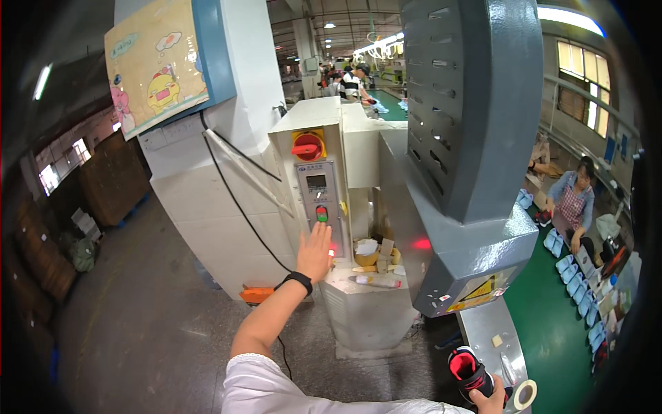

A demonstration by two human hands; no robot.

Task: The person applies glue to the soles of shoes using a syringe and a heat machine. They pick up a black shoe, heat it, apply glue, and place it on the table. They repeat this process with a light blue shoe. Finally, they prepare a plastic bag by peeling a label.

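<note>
My left hand (315,254), with a black band on its wrist, reaches up to the grey control panel (331,183) of the machine. Its fingers are stretched out, and the fingertips are at or just below a red and green push button (322,212). Above the panel sits a red rotary switch (307,147) on a yellow plate. At the lower right my right hand (489,400) grips a black sneaker (472,374) with a red lining, held over a metal ledge (491,324). Part of that hand is cut off by the picture's lower edge.
A big grey machine housing (476,241) with a warning label overhangs the ledge. A tape roll (525,393) lies near the sneaker. To the right, a green conveyor (541,331) carries several pale blue shoe pieces, with a person (576,200) beyond. A black cable (238,214) hangs left.
</note>
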